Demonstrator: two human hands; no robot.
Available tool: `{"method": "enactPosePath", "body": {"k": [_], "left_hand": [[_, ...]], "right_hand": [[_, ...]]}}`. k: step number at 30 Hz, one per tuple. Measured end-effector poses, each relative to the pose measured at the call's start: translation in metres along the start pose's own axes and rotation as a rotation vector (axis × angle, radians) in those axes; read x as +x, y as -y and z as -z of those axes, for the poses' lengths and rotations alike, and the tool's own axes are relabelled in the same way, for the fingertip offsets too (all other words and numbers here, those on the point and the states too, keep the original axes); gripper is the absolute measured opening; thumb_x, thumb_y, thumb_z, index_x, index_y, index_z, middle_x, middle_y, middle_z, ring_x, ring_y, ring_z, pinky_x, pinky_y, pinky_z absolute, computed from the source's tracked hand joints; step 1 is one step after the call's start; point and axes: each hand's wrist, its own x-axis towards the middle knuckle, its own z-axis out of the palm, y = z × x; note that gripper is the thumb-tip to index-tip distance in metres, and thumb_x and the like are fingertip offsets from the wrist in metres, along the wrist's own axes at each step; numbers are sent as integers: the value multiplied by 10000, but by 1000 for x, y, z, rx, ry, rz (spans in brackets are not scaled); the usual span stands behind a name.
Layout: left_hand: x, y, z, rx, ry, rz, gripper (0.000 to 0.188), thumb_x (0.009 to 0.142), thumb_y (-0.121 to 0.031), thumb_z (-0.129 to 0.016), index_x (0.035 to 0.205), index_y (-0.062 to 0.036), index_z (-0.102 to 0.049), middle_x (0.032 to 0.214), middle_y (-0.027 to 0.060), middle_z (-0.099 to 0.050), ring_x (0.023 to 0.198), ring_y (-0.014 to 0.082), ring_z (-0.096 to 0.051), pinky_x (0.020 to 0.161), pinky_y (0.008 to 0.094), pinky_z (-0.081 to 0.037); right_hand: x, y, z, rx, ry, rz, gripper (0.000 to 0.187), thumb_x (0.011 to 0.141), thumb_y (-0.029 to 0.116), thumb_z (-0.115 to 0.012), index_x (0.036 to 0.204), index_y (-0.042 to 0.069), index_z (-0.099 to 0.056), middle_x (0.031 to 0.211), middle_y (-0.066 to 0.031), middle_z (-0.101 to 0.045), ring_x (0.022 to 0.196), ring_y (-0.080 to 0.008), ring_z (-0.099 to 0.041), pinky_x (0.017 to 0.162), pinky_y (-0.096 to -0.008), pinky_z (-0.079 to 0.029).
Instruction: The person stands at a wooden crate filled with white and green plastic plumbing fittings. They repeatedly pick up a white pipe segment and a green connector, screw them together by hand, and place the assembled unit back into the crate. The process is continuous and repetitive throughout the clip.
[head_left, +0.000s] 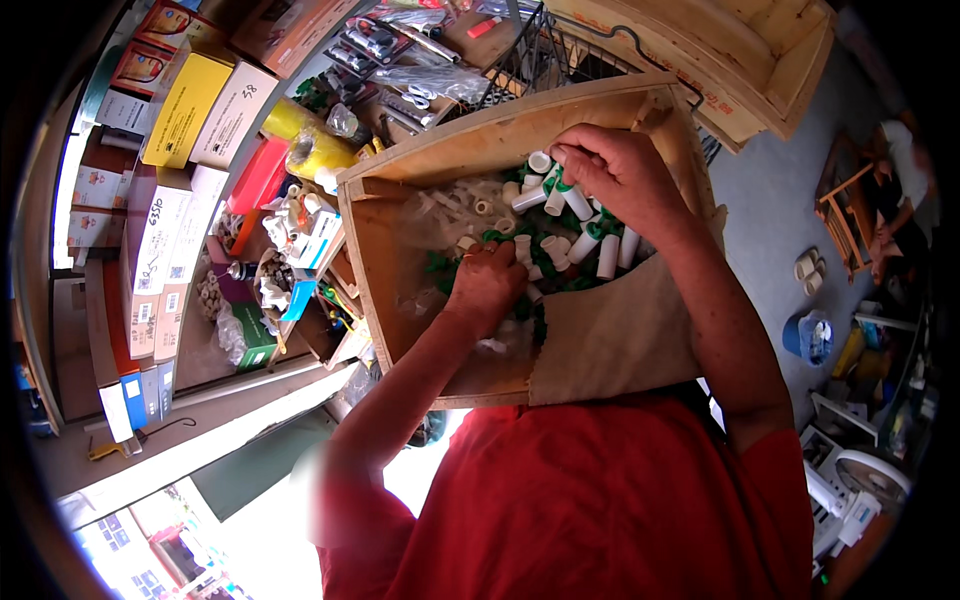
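A wooden box point(460, 395) in front of me holds a pile of white plastic pipe fittings point(607, 256), several of them with green parts. Down in the left part of the pile is my left hand point(487, 285), its fingers curled among the fittings and its fingertips hidden. My right hand point(622, 180) is over the far right of the pile, fingers bent in and thumb pressed toward them. Just beneath its fingertips is a white and green fitting point(555, 198); whether it is gripped is unclear. Clear plastic bags point(440, 213) lie along the box's left side.
A brown cloth or paper sheet point(610, 335) covers the box's near right corner. Cartons point(160, 225) stack at left, beside bins of small fittings point(300, 235). Behind are a black wire basket point(545, 55) and another wooden box point(740, 50). Another person point(900, 190) sits far right.
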Motion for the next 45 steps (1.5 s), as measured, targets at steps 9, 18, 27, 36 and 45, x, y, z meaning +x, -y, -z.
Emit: {"method": "enactPosePath", "body": {"k": [9,18,27,36,45], "left_hand": [[-2,-3,-7,112,2,57,209,711,-278,-712,839,-126,-646,909,62,-515,879,248,-565,765,398,-445],[-6,-5,-26,175,-7,40,227,714,-288,-705,877,-137,-664,921,66,-522,914,250,-559,790,407,-435],[5,2,-17,-72,-145,282,230,706,-260,-741,851,-100,-662,872,90,-559,821,317,-595,718,439,-478],[13,20,-1,-431,-312,455,240,715,-175,-733,909,-76,-631,868,123,-623,785,338,-632,685,419,-518],[7,18,-11,-706,-110,431,333,771,-115,-677,1067,-55,-537,852,185,-646,787,352,-651,690,401,-518]], "right_hand": [[0,2,-1,38,-4,11,179,925,182,-613,973,12,-639,757,-89,-681,689,-147,-675,633,-274,-504],[2,-1,0,34,4,-9,196,929,190,-612,990,5,-636,783,-91,-690,704,-142,-677,644,-268,-506],[2,-3,3,25,-22,17,184,921,197,-613,963,19,-637,747,-83,-679,669,-143,-664,615,-285,-497],[3,-5,4,29,-35,2,181,922,205,-611,953,29,-639,736,-85,-681,677,-168,-681,621,-291,-505],[5,-3,5,25,-21,9,182,925,202,-612,959,25,-636,754,-91,-681,687,-167,-678,629,-296,-504]]}}
